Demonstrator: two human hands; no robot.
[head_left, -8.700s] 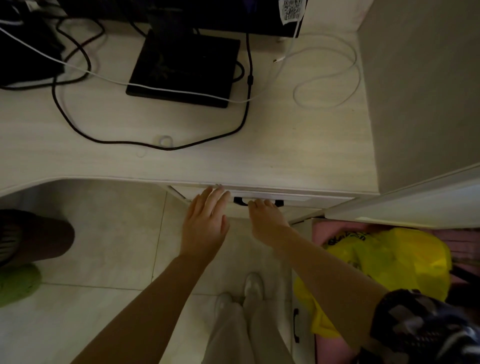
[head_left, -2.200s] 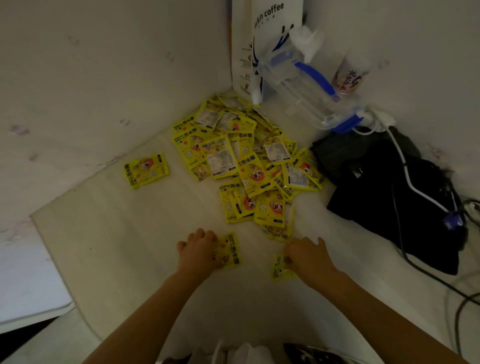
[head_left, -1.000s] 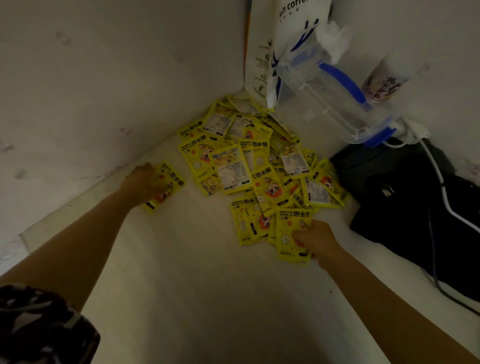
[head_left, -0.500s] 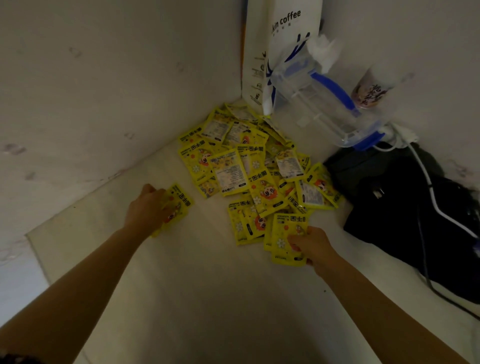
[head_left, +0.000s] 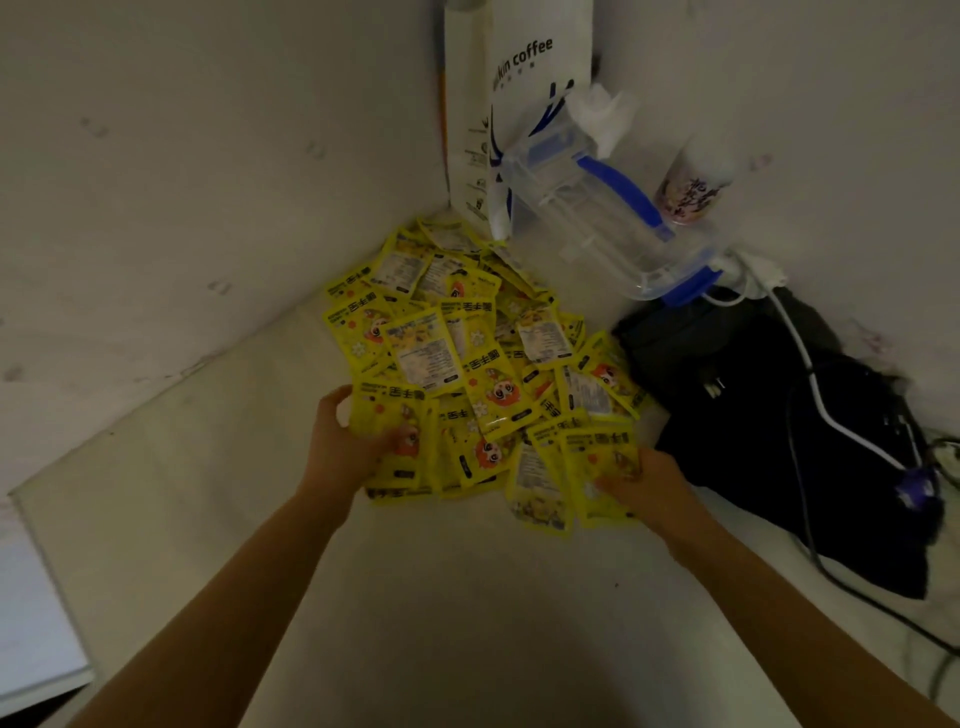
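Surface: pale wood-grain desk top (head_left: 467, 597), set into a corner between two marked white walls. Front half bare.

Lying on it, in the corner: a loose, overlapping heap of yellow packets (head_left: 467, 364), some face up, some label side up. Behind the heap, hard in the corner, a white paper bag (head_left: 519, 78) stands upright. Just right of it, a clear container (head_left: 597, 223) with blue clips sits tilted. At the right, a black bag (head_left: 753, 415) lies slumped, touching the heap's edge, with a white cable (head_left: 810, 384) across it.
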